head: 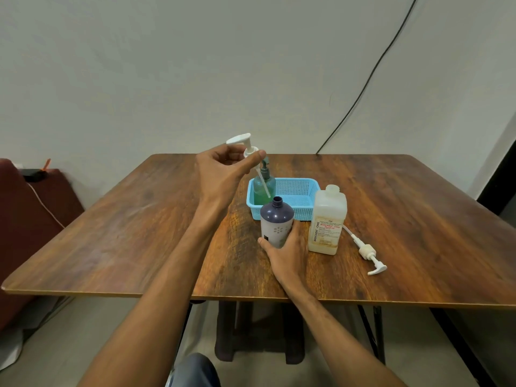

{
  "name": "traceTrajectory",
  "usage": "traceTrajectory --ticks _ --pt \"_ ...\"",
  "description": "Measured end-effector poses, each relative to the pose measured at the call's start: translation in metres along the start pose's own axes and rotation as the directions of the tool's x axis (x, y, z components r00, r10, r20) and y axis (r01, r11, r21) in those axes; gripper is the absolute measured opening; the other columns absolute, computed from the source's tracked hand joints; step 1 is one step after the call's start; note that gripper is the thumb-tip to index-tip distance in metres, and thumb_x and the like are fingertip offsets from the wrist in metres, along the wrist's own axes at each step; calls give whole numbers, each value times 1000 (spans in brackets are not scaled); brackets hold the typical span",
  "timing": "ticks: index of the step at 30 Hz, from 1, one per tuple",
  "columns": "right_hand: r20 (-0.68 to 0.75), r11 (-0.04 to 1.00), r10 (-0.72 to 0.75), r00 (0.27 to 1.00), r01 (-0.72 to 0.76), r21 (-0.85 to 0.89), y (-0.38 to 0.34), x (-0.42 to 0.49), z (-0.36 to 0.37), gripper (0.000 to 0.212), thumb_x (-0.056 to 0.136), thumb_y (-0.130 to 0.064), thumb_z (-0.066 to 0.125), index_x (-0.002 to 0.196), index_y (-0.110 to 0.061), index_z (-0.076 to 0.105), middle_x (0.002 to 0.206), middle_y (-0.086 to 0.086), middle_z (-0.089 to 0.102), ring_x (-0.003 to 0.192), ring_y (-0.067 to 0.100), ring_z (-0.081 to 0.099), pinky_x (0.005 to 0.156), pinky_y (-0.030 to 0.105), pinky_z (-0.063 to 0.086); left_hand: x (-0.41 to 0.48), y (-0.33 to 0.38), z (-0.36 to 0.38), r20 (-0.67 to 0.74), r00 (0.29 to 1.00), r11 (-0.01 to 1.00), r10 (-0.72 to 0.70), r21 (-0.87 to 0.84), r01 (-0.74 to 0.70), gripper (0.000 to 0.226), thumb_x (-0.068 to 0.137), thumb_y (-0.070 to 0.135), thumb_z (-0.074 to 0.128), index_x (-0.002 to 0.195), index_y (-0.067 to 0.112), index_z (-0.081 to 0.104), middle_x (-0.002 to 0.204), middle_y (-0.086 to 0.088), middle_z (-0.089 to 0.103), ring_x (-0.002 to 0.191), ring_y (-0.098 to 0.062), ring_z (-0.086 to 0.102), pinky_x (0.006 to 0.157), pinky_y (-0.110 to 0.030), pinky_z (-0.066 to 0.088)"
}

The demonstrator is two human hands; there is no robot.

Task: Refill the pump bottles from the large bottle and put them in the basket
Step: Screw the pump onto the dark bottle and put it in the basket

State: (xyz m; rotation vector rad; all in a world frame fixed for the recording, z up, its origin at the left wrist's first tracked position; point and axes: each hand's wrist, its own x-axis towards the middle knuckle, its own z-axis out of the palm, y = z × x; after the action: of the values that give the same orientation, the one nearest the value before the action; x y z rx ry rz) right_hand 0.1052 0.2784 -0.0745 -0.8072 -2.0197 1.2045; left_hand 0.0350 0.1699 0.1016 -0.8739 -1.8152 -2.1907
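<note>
My left hand (223, 169) pinches a white pump head (245, 145) in the air, its thin tube hanging down toward the basket. Below it a purple-and-white bottle (276, 222) stands upright on the table with its neck uncapped, and my right hand (287, 247) grips its lower body. To its right stands the large cream bottle (328, 222), also uncapped. A green pump bottle (264, 185) stands in the left corner of the blue basket (296, 191). A second white pump (365, 252) lies flat on the table right of the large bottle.
The wooden table (139, 219) ends at a front edge close to my arms. A black cable (363, 88) runs down the wall to the table's back edge. A dark red seat (28, 208) sits at the left, a stool under the table.
</note>
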Motion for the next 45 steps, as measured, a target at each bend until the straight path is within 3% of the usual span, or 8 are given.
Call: traceTrajectory --ticks 4,13,19,25,35,39,42,45 --pt "-16 1000 1 1000 -1 -16 1 0 2 99 73 -43 85 151 -28 26 149 -3 45 138 18 42 114 48 39 4 -3 11 4 1000 1000 -13 17 13 31 71 30 92 87 10 76 83 -9 76 79 -29 74 70 -34 61" --pt "-26 1000 -14 1000 13 -15 4 1 2 98 71 -45 85 148 -29 26 147 -4 46 136 17 43 113 49 40 -2 -28 29 42 996 969 -75 238 63 34 72 37 90 89 9 80 80 -1 78 72 -15 76 69 -41 64" --pt "-26 999 -25 999 26 35 5 0 2 96 72 -44 85 148 -33 26 148 -6 44 136 16 42 114 49 38 -13 -46 39 97 991 918 -89 394 44 33 73 35 89 91 10 79 80 7 72 65 5 68 60 -14 57" --pt "-21 999 -21 1000 21 33 7 1 4 98 73 -46 84 149 -34 24 149 -7 43 137 15 41 115 48 37 -19 -58 40 126 986 901 -107 432 42 23 73 34 90 71 15 76 66 11 71 61 0 69 54 -19 56" --pt "-37 999 -22 999 23 26 7 3 4 95 71 -42 86 147 -29 29 143 -4 49 132 16 46 111 48 41 -23 -72 29 311 943 855 -121 515 -60 19 88 29 77 102 16 78 88 9 70 71 3 63 59 -12 47" --pt "-34 1000 -23 999 23 9 6 2 4 95 71 -43 86 146 -30 28 143 -3 48 131 17 46 109 49 43 -24 -78 25 363 922 904 -136 427 -35 29 92 21 73 121 14 73 104 7 73 76 0 60 68 -15 48" --pt "-31 1000 -21 999 21 -4 6 1 4 94 71 -43 86 146 -30 29 142 -3 49 130 17 47 108 49 43 -24 -82 23 354 924 925 -140 380 -5 33 91 17 73 123 11 69 111 2 72 87 -15 64 75 -26 54" --pt "-37 1000 -22 999 23 1 5 1 3 93 72 -43 85 144 -32 28 142 -3 50 130 17 48 107 49 44 -28 -82 25 309 946 921 -95 388 -34 27 89 19 76 114 13 73 105 6 72 79 -5 59 67 -16 49"
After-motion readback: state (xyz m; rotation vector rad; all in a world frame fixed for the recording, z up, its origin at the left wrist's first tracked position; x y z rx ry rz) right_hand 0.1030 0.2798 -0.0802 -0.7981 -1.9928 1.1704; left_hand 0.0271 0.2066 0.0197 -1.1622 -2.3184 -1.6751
